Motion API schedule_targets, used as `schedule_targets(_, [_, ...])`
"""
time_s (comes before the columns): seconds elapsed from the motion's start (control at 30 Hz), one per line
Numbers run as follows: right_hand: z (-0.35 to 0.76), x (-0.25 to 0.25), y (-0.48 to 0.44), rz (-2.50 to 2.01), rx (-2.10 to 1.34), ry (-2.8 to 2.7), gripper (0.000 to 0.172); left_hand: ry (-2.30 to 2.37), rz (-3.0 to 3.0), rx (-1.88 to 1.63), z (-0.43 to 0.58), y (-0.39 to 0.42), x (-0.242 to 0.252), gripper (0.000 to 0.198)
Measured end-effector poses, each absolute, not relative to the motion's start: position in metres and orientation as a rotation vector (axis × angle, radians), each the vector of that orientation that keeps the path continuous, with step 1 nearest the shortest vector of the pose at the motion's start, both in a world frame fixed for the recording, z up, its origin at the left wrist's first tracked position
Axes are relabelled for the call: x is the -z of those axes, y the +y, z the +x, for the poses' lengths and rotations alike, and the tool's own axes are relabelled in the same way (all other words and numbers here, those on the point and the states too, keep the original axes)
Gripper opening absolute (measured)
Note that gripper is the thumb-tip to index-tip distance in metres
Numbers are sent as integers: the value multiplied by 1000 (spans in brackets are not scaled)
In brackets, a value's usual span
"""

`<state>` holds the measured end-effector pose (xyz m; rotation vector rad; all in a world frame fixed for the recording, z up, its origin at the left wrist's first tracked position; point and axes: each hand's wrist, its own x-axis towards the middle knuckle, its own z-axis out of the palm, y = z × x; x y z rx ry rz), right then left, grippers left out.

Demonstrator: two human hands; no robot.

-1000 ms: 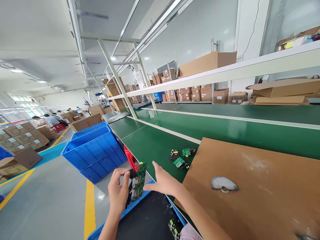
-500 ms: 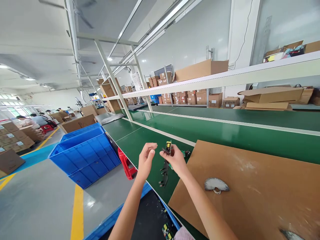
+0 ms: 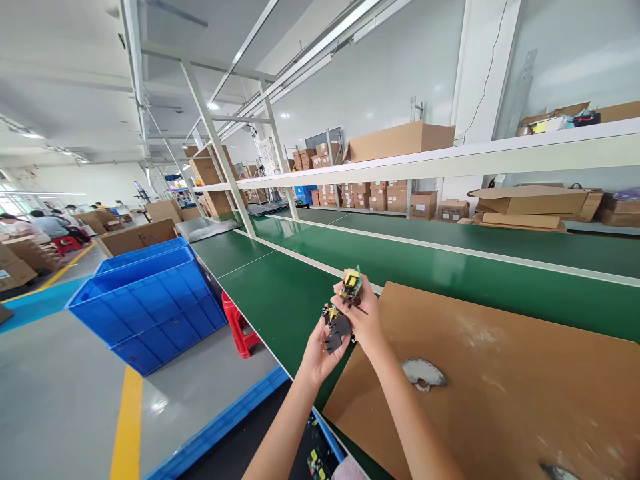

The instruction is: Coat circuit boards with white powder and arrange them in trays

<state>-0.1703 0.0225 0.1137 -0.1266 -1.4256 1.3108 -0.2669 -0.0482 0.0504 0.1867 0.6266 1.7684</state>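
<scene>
My right hand [image 3: 369, 321] is closed on a small circuit board [image 3: 351, 283] that carries a yellow-wrapped transformer. Just below and to its left, my left hand [image 3: 316, 355] is closed around another small circuit board [image 3: 331, 312], of which only the upper components show. Black flat pieces with thin pins [image 3: 338, 331] cover the rest of that board; I cannot tell whether they are fixed to it. The two hands are close together above the green work surface [image 3: 280, 300], at the left edge of a brown cardboard sheet [image 3: 480, 373].
A grey-white half-disc metal piece [image 3: 424, 373] lies on the cardboard. Circuit boards [image 3: 317, 463] sit in a blue-edged bin [image 3: 220, 433] below the table. Stacked blue crates [image 3: 150, 313] and a red stool [image 3: 240, 327] stand at left. A white shelf [image 3: 400, 172] runs overhead.
My left hand, open and apart before, has come in under the right and closed on a circuit board with black pieces. The right hand has raised its board slightly. The view has shifted.
</scene>
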Motion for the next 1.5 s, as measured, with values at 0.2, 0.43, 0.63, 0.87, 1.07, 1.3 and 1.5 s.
schedule_targets(0.2, [-147, -117, 26, -267, -1227, -2062, 52, 763, 205, -1867, -276, -48, -46, 11])
schedule_targets(0.43, [-128, -101, 60, -421, -1464, -2032, 46, 958, 483, -1880, -313, -24, -33, 17])
schedule_targets(0.63, [-139, -83, 76, -541, -1650, -1752, 36, 972, 641, -1833, -319, 0, -25, 42])
schedule_targets(0.87, [-145, -72, 81, -992, -1031, -1980, 19, 1044, 799, -1763, -315, -4, -15, 43])
schedule_targets(1.07, [-142, -69, 83, -1016, -977, -2061, 20, 1055, 851, -1733, -314, -6, -7, 46])
schedule_targets(1.3, [-143, -72, 81, -1031, -926, -2125, 20, 1098, 816, -1768, -308, -9, -12, 47])
schedule_targets(1.5, [-144, -66, 83, -956, -973, -2076, 22, 1132, 775, -1778, -308, -10, -15, 48])
